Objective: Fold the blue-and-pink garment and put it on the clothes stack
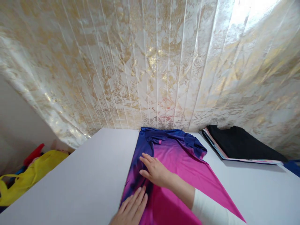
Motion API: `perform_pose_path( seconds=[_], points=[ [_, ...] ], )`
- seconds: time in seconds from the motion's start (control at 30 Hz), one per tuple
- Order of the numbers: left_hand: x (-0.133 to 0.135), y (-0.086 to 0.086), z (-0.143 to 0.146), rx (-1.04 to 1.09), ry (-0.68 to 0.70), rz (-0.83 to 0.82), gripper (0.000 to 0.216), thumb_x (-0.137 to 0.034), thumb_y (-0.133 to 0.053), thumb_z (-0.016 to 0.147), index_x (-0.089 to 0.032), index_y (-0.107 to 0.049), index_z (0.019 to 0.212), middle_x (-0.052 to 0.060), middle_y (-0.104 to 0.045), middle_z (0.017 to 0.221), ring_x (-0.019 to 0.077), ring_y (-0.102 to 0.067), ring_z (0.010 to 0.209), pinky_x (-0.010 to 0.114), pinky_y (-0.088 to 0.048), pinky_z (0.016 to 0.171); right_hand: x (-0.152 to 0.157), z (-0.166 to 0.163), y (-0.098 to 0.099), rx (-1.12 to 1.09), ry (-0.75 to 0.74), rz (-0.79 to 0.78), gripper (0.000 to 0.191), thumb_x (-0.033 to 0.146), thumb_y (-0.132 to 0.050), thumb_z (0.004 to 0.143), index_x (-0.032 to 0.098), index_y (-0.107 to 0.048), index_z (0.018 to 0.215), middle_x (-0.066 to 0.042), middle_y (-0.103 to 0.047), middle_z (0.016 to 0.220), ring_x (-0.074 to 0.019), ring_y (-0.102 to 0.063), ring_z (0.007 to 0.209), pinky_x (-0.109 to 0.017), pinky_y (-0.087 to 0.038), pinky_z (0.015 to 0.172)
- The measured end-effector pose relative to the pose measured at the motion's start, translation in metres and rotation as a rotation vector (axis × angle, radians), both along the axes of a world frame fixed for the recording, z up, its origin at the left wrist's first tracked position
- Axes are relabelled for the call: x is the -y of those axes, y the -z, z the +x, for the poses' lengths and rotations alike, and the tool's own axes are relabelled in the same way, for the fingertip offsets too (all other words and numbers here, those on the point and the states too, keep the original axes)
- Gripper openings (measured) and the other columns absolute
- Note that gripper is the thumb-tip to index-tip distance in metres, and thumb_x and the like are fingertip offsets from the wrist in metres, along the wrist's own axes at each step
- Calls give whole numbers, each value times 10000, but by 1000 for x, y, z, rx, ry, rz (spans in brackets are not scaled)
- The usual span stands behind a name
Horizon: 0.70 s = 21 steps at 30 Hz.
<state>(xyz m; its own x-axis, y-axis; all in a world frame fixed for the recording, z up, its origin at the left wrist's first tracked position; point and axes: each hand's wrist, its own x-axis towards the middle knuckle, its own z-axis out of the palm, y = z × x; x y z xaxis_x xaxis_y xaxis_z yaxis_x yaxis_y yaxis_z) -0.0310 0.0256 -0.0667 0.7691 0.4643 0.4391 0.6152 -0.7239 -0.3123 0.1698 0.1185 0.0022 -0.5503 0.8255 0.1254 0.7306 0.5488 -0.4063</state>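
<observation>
A short-sleeved shirt (178,156), shading from dark blue at the top to bright pink below, lies spread on the white table (100,168). Its left side is folded inward in a long strip, with that sleeve turned back near the top. My right hand (154,170) rests palm down on the folded strip, fingers stretched out toward the left. Lower down, at the shirt's left edge, my left hand (131,207) lies flat on the fabric with its fingers extended. Neither hand grips the cloth. The shirt's bottom end runs out of view.
A stack of folded garments with a black one (243,142) on top sits at the table's back right. Dark blue cloth (292,167) shows at the far right edge. Yellow clothing (39,165) is piled beyond the table's left edge. A shiny gold-patterned curtain (150,68) hangs behind.
</observation>
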Motion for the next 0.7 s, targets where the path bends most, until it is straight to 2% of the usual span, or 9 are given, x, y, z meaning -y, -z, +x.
perform_pose_path(
  seconds=[0.07,0.13,0.27,0.33,0.4,0.5,0.6,0.7],
  points=[
    [-20,3,21,16,-46,31,781,-543,-368,953,-101,-50,1514,131,-548,1346,242,-544,1193,290,-394,967,-37,-9,5,35,72,11,589,458,-428,940,145,-370,1436,-156,-302,1520,-270,-286,1397,-449,-315,1095],
    [-31,16,42,48,-91,55,809,-548,-360,950,-70,-21,1508,160,-562,1322,270,-555,1181,316,-402,958,-72,-16,13,53,119,23,588,464,-403,948,135,-372,1434,-154,-288,1525,-276,-256,1408,-462,-295,1102],
    [-33,50,61,120,-178,19,660,-320,-355,986,-95,-26,1512,123,-574,1319,228,-571,1176,285,-426,953,-121,-15,33,83,191,46,609,497,-371,952,117,-386,1428,-152,-277,1529,-299,-214,1419,-479,-234,1123],
    [-30,56,57,170,-207,-62,630,-252,-327,992,-122,1,1513,92,-571,1328,197,-571,1180,261,-440,950,-133,-12,41,92,200,63,617,508,-375,949,131,-375,1437,-129,-270,1535,-287,-193,1427,-464,-191,1140],
    [-31,50,48,188,-165,-157,629,-270,-311,1000,-150,35,1511,70,-557,1343,174,-565,1188,240,-455,937,-140,-10,47,94,198,80,628,526,-367,948,143,-361,1446,-113,-263,1540,-277,-186,1429,-453,-173,1146],
    [-47,24,31,136,-88,-304,643,-378,-334,997,-199,0,1517,66,-428,1448,188,-471,1285,271,-446,978,-143,-10,49,89,190,96,642,548,-354,946,137,-376,1439,-117,-279,1534,-285,-197,1425,-455,-182,1140],
    [-82,0,24,140,-236,-367,541,-338,-325,1002,-214,-176,1508,69,-317,1510,213,-373,1354,367,-394,1051,-144,-14,47,68,181,122,615,527,-338,958,133,-393,1428,-113,-292,1531,-269,-175,1433,-447,-160,1148],
    [-120,-7,27,124,-366,-349,517,-367,-358,985,-130,-356,1445,117,-356,1489,246,-359,1360,420,-367,1071,-146,-18,48,42,166,150,569,482,-322,976,147,-385,1431,-99,-294,1532,-226,-182,1434,-419,-153,1154]
  ],
)
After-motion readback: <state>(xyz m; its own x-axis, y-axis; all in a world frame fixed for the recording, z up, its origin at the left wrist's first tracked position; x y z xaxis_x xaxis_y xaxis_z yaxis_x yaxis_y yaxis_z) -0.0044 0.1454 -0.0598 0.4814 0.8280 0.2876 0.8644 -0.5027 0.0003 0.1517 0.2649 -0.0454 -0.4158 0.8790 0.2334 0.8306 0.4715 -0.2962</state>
